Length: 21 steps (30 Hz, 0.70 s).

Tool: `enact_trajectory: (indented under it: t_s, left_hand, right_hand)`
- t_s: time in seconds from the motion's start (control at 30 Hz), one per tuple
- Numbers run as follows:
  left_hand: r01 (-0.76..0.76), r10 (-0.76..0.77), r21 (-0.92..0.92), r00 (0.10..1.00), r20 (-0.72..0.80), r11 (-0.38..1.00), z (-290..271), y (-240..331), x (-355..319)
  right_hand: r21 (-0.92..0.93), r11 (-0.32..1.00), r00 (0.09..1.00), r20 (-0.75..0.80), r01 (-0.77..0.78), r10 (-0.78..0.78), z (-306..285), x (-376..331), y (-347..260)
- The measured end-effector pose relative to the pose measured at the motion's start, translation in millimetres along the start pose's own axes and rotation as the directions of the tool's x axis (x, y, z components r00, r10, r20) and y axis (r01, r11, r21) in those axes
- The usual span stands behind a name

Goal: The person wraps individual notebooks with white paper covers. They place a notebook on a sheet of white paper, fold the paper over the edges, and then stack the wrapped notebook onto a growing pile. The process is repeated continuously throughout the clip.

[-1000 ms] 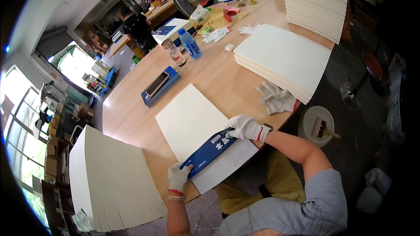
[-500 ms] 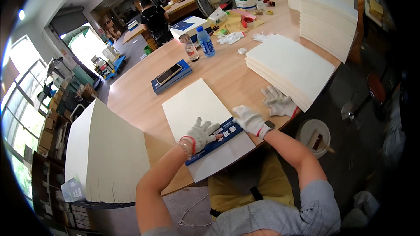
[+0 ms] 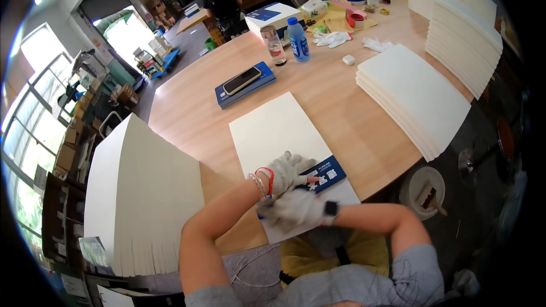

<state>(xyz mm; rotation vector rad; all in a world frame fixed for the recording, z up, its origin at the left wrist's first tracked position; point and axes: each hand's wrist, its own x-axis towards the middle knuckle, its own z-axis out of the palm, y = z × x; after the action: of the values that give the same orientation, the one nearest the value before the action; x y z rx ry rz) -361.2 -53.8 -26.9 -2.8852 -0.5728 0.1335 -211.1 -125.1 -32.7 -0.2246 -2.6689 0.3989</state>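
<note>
Both gloved hands, left hand (image 3: 286, 173) and right hand (image 3: 296, 210), press flat, gripping nothing, on the blue strip (image 3: 325, 173); uneven pressure could skew it on the white sheet (image 3: 278, 131), lower middle of frame.

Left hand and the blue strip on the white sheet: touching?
Touching. The head view shows the gloved left hand pressed flat on the blue strip, fingers overlapping its near end, no gap.

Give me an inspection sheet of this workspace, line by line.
Surface: round wooden table.
Job's things: blue strip lying on a cream sheet.
Clutter: sheet stacks, phone on a blue box, bottle, spare gloves.
Hands: gloved left hand and right hand both press on the strip.
Cables: thin white cord at the lap.
Surroundings: windows, a seated person.
</note>
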Motion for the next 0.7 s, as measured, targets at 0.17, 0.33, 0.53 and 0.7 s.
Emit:
enact_trajectory:
  t_s: [0.17, 0.33, 0.53, 0.7]
  left_hand:
    - [0.121, -0.027, -0.167, 0.877, 0.480, 0.979, -76, 5, 21]
    - [0.152, -0.066, -0.168, 0.900, 0.431, 0.974, -55, 4, 11]
    - [0.109, -0.003, -0.139, 0.795, 0.606, 0.984, -93, 14, 39]
    - [0.112, -0.118, 0.039, 0.914, 0.387, 0.993, -73, 26, 8]
  right_hand:
    - [-0.038, 0.999, 0.998, -0.065, -0.009, 0.007, 50, 42, -26]
    - [-0.001, 0.997, 0.996, 0.059, -0.071, 0.071, 26, 30, -21]
    - [-0.508, 0.732, 0.876, -0.106, -0.454, 0.470, -106, -166, 91]
    - [-0.292, 0.650, 0.711, -0.345, -0.702, 0.613, -103, -134, 88]
